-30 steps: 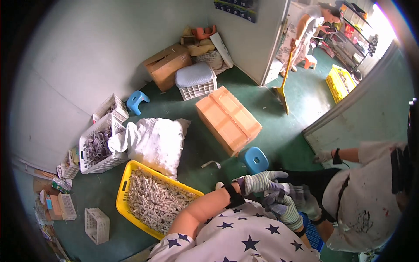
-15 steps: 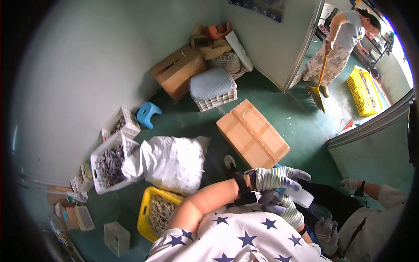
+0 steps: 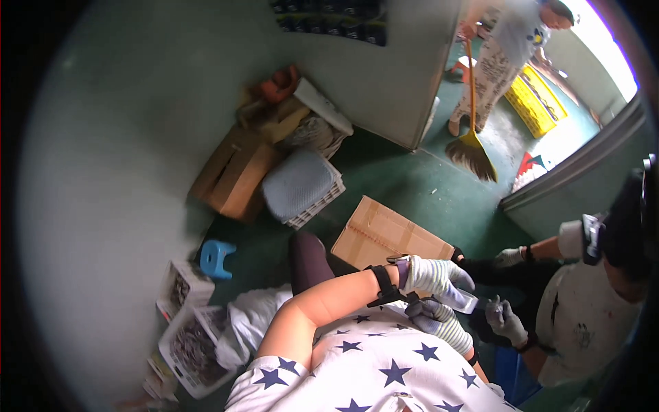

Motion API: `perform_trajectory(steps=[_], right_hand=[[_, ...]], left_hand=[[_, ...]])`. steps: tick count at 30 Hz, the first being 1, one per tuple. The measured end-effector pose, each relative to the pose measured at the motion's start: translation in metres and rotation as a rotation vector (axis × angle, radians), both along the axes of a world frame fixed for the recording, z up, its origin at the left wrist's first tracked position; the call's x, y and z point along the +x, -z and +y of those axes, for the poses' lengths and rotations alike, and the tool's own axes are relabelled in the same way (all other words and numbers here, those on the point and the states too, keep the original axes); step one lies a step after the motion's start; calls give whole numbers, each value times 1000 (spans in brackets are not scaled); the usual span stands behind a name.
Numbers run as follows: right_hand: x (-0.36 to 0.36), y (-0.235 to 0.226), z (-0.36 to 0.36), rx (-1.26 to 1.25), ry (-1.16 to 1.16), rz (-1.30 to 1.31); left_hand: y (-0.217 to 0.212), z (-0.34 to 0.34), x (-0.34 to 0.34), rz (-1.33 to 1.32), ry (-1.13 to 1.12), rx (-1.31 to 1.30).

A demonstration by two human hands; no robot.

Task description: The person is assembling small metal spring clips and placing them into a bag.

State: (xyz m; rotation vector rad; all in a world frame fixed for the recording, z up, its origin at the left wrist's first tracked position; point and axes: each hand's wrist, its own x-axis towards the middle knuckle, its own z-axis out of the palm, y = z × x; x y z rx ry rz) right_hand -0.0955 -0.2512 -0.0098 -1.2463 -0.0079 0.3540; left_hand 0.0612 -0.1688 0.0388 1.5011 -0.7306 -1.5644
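Note:
My left hand (image 3: 436, 278), in a striped glove, reaches across my front with its fingers bent down over a translucent pale roll (image 3: 461, 301) that looks like clear packing tape. Just below it is my right hand (image 3: 441, 323), also gloved, with curled fingers close to the roll; whatever they hold is hidden. A taped cardboard box (image 3: 384, 232) lies on the floor just beyond my hands. To the right, a co-worker's gloved hand (image 3: 506, 320) is raised near the roll, apart from it.
A blue stool (image 3: 217, 259), white crates (image 3: 189, 367) of dark parts and a white sack (image 3: 255, 319) stand left. Another carton (image 3: 237, 172) and a cushion-topped crate (image 3: 302, 189) lie against the wall. Beyond the doorway, a person holds a broom (image 3: 471, 154) near a yellow crate (image 3: 535, 99).
My view has turned and a leg of mine now shows beside the box. The roll sits lower under my left fingers. The co-worker has leaned in, one hand raised toward the roll.

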Motion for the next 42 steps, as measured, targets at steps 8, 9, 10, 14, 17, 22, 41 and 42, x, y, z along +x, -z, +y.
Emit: perform_trajectory(steps=[8,9,10,14,17,22,41,42], right_hand=[[12,7,-13,116,-74,58],[11,8,-14,144,-89,112],[11,4,-14,171,-101,168],[18,-2,0,164,-208,124],[13,4,3,100,-165,30],[-14,11,6,149,-10,105],[9,10,14,5,-43,30],[3,11,15,-62,-54,24]], left_hand=[[42,42,3,-9,-179,186],[54,45,-2,-47,-218,191],[59,46,-7,-83,-254,195],[96,73,2,-82,-366,241],[127,90,2,-113,-563,220],[160,133,34,110,-811,257],[122,132,39,6,-886,151],[150,141,33,-4,-906,91]])
